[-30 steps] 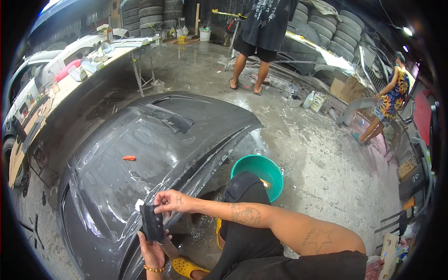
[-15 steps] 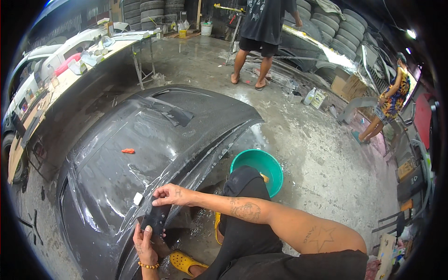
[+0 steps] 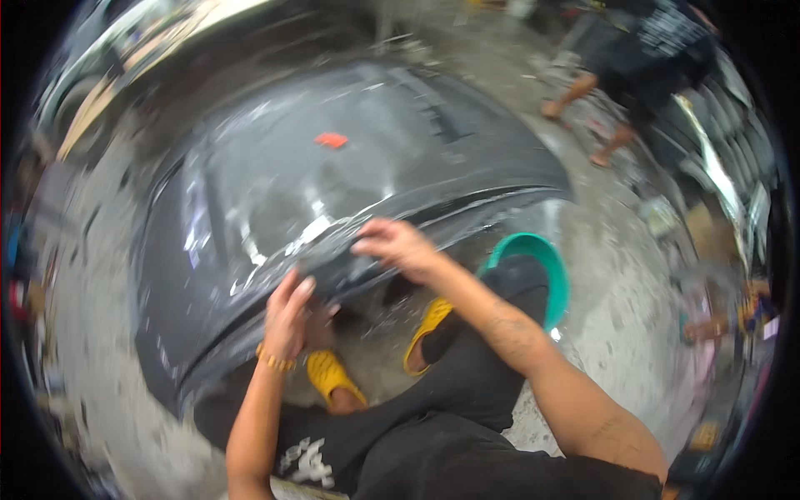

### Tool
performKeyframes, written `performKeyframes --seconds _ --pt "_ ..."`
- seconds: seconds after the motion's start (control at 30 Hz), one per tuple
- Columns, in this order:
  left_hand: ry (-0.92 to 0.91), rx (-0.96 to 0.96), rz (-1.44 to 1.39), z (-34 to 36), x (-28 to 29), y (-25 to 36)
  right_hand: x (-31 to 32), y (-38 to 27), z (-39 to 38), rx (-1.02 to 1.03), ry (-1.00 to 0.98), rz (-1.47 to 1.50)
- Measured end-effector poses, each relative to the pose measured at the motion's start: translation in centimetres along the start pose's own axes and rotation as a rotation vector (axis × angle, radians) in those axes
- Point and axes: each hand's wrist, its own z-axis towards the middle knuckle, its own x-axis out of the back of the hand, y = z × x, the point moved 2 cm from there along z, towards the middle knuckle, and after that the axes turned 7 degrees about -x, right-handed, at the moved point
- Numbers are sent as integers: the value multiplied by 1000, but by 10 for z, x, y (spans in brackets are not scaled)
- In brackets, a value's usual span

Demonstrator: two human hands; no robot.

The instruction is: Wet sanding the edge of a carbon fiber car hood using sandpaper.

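A wet dark car hood with a woven pattern lies low before me. Over its near edge, a black flexible sheet that looks like sandpaper spans my two hands. My left hand, with a beaded bracelet at the wrist, grips its left end, thumb on top. At the other end the fingers of my right hand are bent together at the sheet's edge; motion blur softens their tips. An orange-red scrap rests on the hood beyond.
A green basin stands beside my right knee. My feet, in yellow clogs, are close to the hood's near edge. Another person stands at the far right. A long table runs along the far left.
My view has swung, so the hood and basin sit farther right. Both hands have shifted right in the picture with the black sheet. The white block seen on the hood is no longer distinguishable.
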Motion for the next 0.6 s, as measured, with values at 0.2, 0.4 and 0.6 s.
performKeyframes --seconds 0.2,0.4,0.6 --pt "-214 90 -382 3 27 -22 4 -6 -11 -2 -60 193" --pt "-151 83 -298 -3 21 -23 5 -3 -6 35 -119 237" --pt "-118 3 -390 -1 8 -25 -2 5 -18 -108 -218 90"
